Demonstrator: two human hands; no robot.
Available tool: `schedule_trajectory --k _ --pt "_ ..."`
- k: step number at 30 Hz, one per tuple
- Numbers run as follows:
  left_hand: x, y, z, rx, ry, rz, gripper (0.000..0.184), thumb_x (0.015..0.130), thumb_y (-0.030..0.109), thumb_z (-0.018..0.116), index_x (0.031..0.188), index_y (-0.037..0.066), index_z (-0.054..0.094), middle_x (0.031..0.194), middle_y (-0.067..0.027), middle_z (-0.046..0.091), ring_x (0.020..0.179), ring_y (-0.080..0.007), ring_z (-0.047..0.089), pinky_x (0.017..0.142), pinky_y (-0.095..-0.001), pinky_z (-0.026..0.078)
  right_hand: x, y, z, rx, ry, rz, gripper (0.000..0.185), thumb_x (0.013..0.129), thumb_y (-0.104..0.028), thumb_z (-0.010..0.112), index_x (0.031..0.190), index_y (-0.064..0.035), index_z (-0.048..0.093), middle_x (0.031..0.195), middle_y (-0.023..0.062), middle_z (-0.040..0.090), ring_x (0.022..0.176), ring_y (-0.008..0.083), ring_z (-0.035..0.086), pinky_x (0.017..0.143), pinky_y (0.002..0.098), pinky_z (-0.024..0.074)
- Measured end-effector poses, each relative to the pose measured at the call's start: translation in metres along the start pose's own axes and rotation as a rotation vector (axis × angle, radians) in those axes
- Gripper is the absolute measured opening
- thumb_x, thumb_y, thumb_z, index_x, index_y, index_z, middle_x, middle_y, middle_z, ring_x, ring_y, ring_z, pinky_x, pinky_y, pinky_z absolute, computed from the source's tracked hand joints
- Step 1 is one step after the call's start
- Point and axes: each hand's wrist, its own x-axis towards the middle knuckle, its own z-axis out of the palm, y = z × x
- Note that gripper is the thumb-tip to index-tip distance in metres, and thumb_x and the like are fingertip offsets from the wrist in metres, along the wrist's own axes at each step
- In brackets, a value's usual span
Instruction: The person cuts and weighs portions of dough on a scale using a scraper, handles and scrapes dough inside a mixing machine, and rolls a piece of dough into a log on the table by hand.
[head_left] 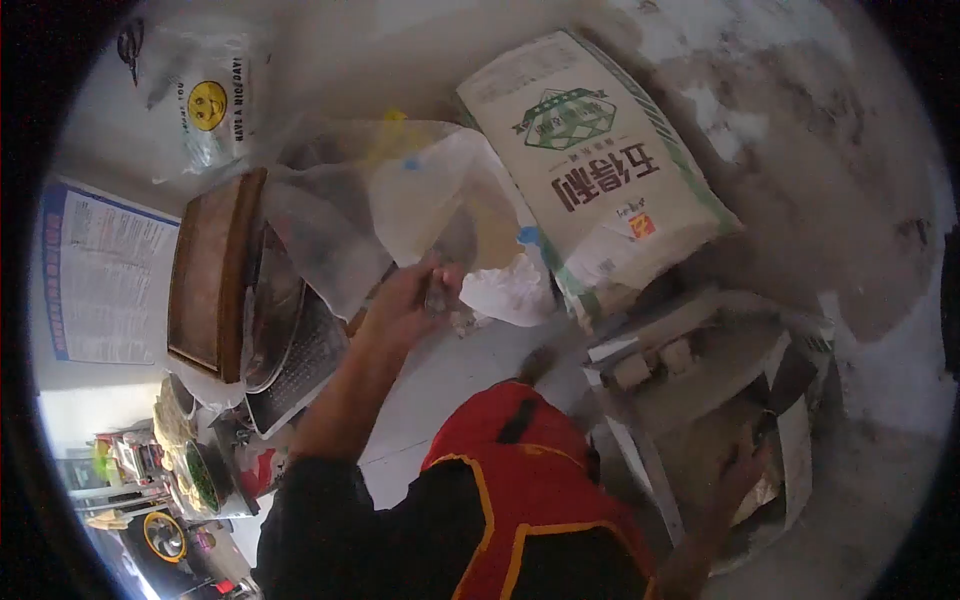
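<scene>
My left hand [425, 290] is closed, its fingers curled at the edge of a clear plastic bag [425, 150]. Tan and white material shows through the plastic, and a white crumpled lump [510, 290] lies just to the right of the fingers. My right hand [745, 470] reaches down inside an open carton [640, 480] with pale flaps. Dim light and blur there hide how its fingers are set and whether they hold anything.
A printed white and green sack [600, 170] stands behind the carton. To the left are a wooden-framed box [215, 275] and a perforated metal tray [300, 360]. A printed sheet [105, 270] and a smiley-face plastic bag [210, 105] hang on the wall.
</scene>
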Motion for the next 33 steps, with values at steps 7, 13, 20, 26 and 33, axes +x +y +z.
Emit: schedule_trajectory --k 7,13,20,26,33 --pt "0.135 -0.022 -0.017 0.869 -0.188 0.482 0.017 0.076 0.016 0.06 0.084 0.001 0.057 0.075 -0.0098 0.057 0.068 -0.0224 0.056 0.07 -0.0319 0.05 -0.008 0.011 0.009 -0.393 0.031 -0.205 0.043 0.077 -0.016 0.063 0.118 -0.0053 0.054 0.099 0.0162 0.052 0.087 0.0295 0.052 0.073 0.0391 0.0436" --pt "0.262 -0.14 -0.05 1.468 0.086 0.292 0.034 0.069 0.018 0.062 0.097 -0.001 0.061 0.091 -0.0225 0.062 0.089 -0.0365 0.06 0.08 -0.0395 0.047 -0.014 0.027 0.012 -1.189 0.081 -0.782 0.039 0.08 -0.026 0.061 0.112 -0.004 0.056 0.101 0.0201 0.054 0.089 0.0295 0.053 0.076 0.0409 0.0465" --pt "0.288 -0.148 -0.087 1.91 0.036 0.302 0.036 0.067 0.021 0.067 0.097 0.002 0.06 0.09 -0.0177 0.062 0.086 -0.0335 0.06 0.076 -0.0429 0.048 -0.04 -0.024 0.064 -0.351 0.204 -0.006 0.023 0.086 -0.011 0.05 0.106 -0.0028 0.058 0.088 0.011 0.051 0.072 0.0187 0.051 0.059 0.0282 0.0422" --pt "0.319 -0.201 -0.153 1.695 0.213 0.409 0.042 0.073 0.031 0.062 0.109 0.009 0.057 0.097 -0.0143 0.062 0.09 -0.0328 0.06 0.078 -0.0448 0.047 -0.042 -0.021 0.061 -0.427 0.163 0.021 0.027 0.088 -0.019 0.05 0.109 -0.0043 0.058 0.096 0.0175 0.055 0.081 0.0278 0.056 0.069 0.0349 0.0459" --pt "0.288 -0.152 -0.102 2.03 0.028 0.241 0.071 0.078 0.022 0.057 0.139 0.002 0.024 0.119 -0.0236 0.051 0.104 -0.0355 0.052 0.082 -0.0463 0.046 -0.06 -0.032 0.066 -0.509 0.059 -0.006 0.034 0.082 -0.011 0.052 0.116 -0.0063 0.057 0.117 0.0263 0.05 0.105 0.0427 0.051 0.083 0.0452 0.0435"
